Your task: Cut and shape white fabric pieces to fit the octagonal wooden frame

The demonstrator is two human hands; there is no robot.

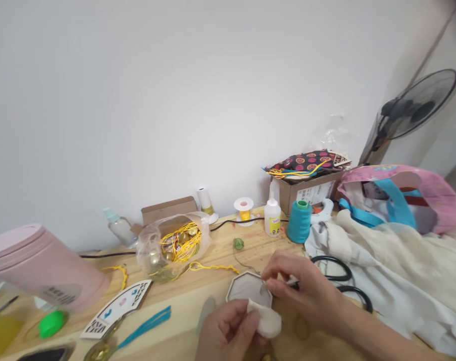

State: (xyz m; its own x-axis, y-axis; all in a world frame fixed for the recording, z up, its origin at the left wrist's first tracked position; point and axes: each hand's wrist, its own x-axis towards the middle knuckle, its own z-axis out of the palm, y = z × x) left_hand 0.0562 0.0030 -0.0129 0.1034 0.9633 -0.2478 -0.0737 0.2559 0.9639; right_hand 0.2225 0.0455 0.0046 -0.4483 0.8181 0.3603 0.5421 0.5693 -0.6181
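My left hand (pixel 235 328) is closed on a small piece of off-white cloth (pixel 268 321) with a rounded end, pinched between thumb and fingers. To its right and slightly higher, my right hand (pixel 297 281) has thumb and fingers pinched together; what is between them is too small to make out. Behind both hands lies an octagonal tray (pixel 246 287) with a pale inside and a darker rim, partly covered by them. A thin green thread runs from a little green ball of thread (pixel 238 243) towards the tray and my right hand. Black-handled scissors (pixel 350 273) lie beside my right wrist.
Behind stand a glue bottle (pixel 273 218), a teal thread cone (pixel 299 223) and a yellow thread spool (pixel 244 212). A plastic bag (pixel 147 250) holds yellow cords and bells. Pale fabric (pixel 386 281) covers the right side; a pink bin (pixel 54 271) stands left, near a fan-shaped piece (pixel 118 308).
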